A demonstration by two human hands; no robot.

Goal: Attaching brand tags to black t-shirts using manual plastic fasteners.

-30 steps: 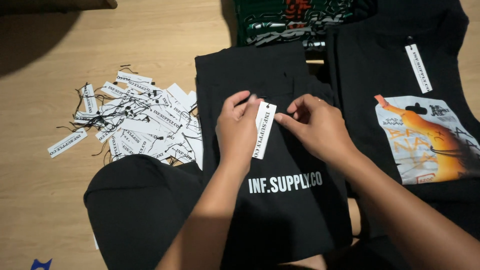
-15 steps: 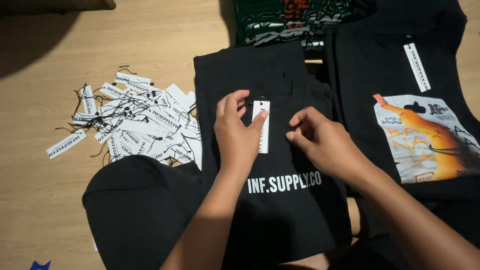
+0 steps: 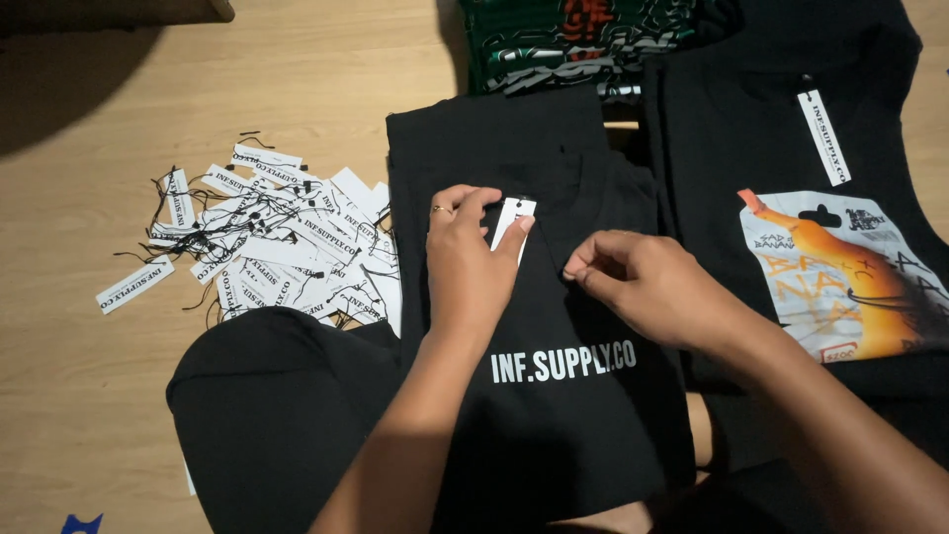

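While gripped by the left hand (image 3: 465, 267), hang tag (image 3: 514, 216): white, tilted up on edge over the upper middle of the folded black shirt (image 3: 554, 435), just below the collar.
Left fingers: closed on the tag, thumb and forefinger pinching its lower end; thin ring (image 3: 438, 209) on one finger.
Right hand (image 3: 643, 287): resting on the shirt just right of the tag, apart from it; fingertips pinched together against the cloth.
Just changed: a second ago both hands on the tag, lying flatter and showing more of its length; now let go by the right hand, which sits further right and lower.
Meaning for the work in hand: tag carried by the left hand alone, right hand free at the fabric.
Shirt: lying flat on the wooden surface (image 3: 99, 396), white lettering across its front, unmoved.
Around: loose heap of white tags with black strings (image 3: 287, 247) to the left; another black garment (image 3: 267, 405) at lower left; second black shirt (image 3: 732, 138) to the right, with its own tag (image 3: 823, 136) and an orange printed panel (image 3: 840, 277); green printed garment (image 3: 563, 40) at the top.
Hidden or unclear: whatever sits between the right fingertips, too small to tell; any string on the held tag, not visible; collar detail lost in black; lower tag end covered by the fingers; right shirt and top garment cut off by the frame.
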